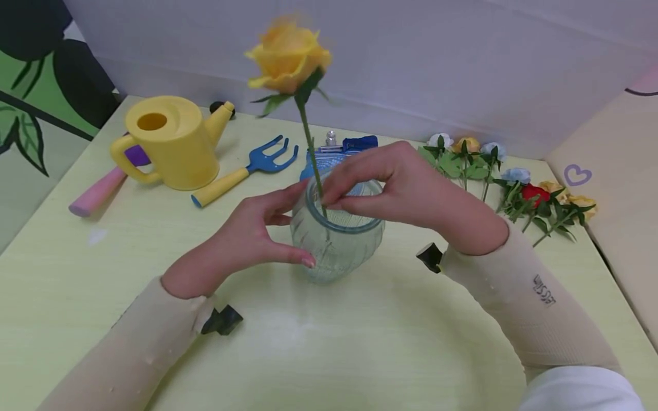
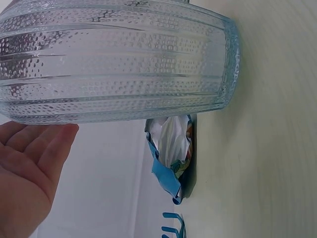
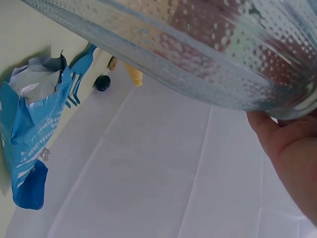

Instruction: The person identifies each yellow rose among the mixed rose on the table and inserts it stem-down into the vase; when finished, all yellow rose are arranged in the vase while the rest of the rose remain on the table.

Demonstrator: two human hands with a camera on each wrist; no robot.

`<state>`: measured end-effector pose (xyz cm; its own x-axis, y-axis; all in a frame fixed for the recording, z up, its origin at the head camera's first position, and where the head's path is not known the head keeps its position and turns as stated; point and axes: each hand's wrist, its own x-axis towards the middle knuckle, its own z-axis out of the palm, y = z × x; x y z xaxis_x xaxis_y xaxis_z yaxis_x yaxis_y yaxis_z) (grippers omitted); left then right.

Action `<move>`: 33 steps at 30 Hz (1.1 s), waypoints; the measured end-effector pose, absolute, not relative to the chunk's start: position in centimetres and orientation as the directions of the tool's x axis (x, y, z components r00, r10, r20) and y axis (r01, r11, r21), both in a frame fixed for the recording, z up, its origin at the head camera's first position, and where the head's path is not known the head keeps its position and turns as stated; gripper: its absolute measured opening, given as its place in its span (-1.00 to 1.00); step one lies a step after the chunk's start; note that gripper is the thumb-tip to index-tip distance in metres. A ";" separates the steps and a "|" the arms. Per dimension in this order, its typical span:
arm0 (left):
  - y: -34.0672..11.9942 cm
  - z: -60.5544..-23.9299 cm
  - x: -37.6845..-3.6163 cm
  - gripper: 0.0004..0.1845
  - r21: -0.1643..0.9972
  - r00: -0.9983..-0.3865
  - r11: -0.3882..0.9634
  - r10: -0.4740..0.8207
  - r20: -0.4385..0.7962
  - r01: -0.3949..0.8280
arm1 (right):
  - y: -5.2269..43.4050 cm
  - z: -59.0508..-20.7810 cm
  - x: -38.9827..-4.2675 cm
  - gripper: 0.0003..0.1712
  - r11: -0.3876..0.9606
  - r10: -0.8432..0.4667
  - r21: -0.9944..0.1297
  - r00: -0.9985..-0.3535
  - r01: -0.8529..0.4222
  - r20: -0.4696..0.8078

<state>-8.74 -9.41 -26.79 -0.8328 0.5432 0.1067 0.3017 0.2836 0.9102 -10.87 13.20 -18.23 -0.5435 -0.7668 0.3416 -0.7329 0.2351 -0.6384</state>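
Observation:
A ribbed clear glass vase with a bluish rim stands on the table, slightly tilted. My left hand holds its left side, the thumb in front and the fingers partly hidden behind. At the mouth, my right hand pinches the stem of a yellow rose between thumb and fingers. The bloom rises well above the rim, and the lower stem shows faintly through the glass. The left wrist view has the dimpled glass side of the vase close up. In the right wrist view, the vase fills the top.
Behind the vase lies a crumpled blue packet. To the left are a yellow watering can, a blue hand fork with a yellow handle and a pink-handled tool. Several loose flowers lie at the back right, near the wall.

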 end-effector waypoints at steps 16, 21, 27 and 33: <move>-9.4 -26.9 -8.8 0.02 0.918 -0.844 0.302 0.533 0.062 0.258 | 19.1 -15.1 -11.0 -0.83 0.149 -0.434 -0.888 -0.836 -0.434 0.336; -9.3 -26.9 -8.8 0.01 0.923 -0.848 0.299 0.528 0.050 0.241 | 22.4 -15.9 -12.7 -0.73 0.174 -0.219 -0.939 -0.941 -0.297 0.257; -9.3 -26.8 -8.7 0.01 0.921 -0.854 0.312 0.519 0.039 0.232 | 27.7 -18.4 -16.1 -0.70 0.088 -0.055 -0.993 -0.996 -0.077 0.072; -9.3 -26.8 -8.8 0.02 0.923 -0.858 0.320 0.513 0.023 0.216 | 32.6 -22.6 -18.7 -0.71 0.071 0.100 -0.985 -0.984 0.154 -0.147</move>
<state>-8.76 -9.35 -26.80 -0.8581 0.5130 0.0226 0.2156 0.3201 0.9225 -18.67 32.63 -22.57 -0.9841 0.1001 -0.1468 0.1543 0.0708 -0.9855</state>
